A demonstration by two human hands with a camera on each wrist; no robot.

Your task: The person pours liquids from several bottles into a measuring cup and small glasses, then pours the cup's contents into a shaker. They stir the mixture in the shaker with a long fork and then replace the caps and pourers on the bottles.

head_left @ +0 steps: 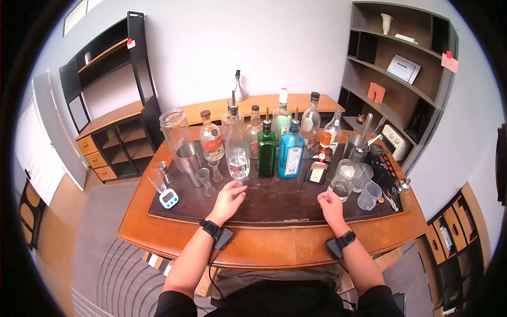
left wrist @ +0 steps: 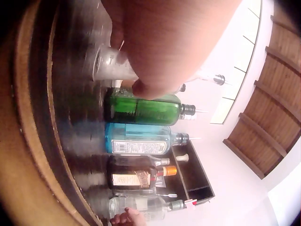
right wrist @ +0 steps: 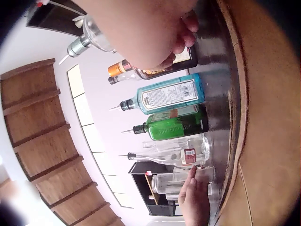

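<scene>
My left hand (head_left: 227, 203) reaches over the dark mat, just in front of a tall clear bottle (head_left: 237, 153) with a pourer. In the left wrist view its fingers grip the upper part of a small clear glass (left wrist: 106, 66), which the hand partly hides. My right hand (head_left: 331, 208) rests near the mat's right side with loosely curled fingers, holding nothing. Close beyond it stands a clear mixing glass (head_left: 340, 189). A green bottle (head_left: 266, 153), a blue bottle (head_left: 291, 153) and a dark bottle with an orange cap (head_left: 319, 164) stand between the hands.
At left are a metal shaker tin (head_left: 190, 164), hourglass-shaped glass jiggers (head_left: 206, 182), a metal jigger (head_left: 165, 171), a big glass jar (head_left: 175, 132) and a white timer (head_left: 169, 198). More bottles line the back. At right are a plastic jug (head_left: 369, 195) and bar tools (head_left: 388, 169).
</scene>
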